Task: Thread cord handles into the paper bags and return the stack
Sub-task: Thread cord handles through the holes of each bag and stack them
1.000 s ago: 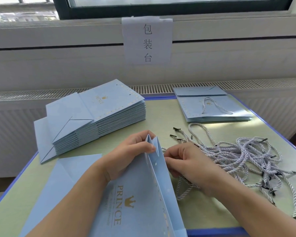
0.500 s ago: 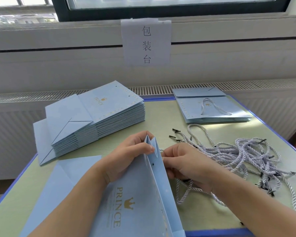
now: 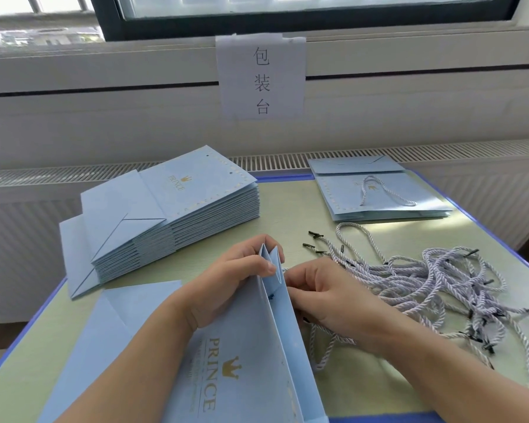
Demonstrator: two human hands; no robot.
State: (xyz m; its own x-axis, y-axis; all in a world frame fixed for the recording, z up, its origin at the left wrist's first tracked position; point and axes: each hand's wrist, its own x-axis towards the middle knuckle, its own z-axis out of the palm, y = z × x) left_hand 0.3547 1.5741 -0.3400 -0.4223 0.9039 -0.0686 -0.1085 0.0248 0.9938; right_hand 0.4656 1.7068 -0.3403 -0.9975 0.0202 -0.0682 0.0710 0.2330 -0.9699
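A light blue paper bag [image 3: 242, 355] printed PRINCE stands partly opened in front of me. My left hand [image 3: 229, 282] grips its top edge, thumb on the near panel and fingers curled over the far side. Against the bag's right panel, my right hand [image 3: 327, 294] pinches a white twisted cord [image 3: 321, 346] whose dark tip [image 3: 271, 297] pokes through a hole inside the bag. A tangle of loose cords [image 3: 440, 282] lies to the right. A tall stack of flat bags [image 3: 177, 209] sits at the left rear. A small stack of bags with handles [image 3: 379, 193] sits at the right rear.
The green table [image 3: 293, 215] has a blue rim and ends at a radiator grille and a wall with a paper sign [image 3: 261, 77]. Another flat blue bag [image 3: 129, 325] lies under my left forearm.
The cord's dark tip now shows through the hole inside the bag. My right hand has shifted slightly along the right panel. My left hand keeps its grip.
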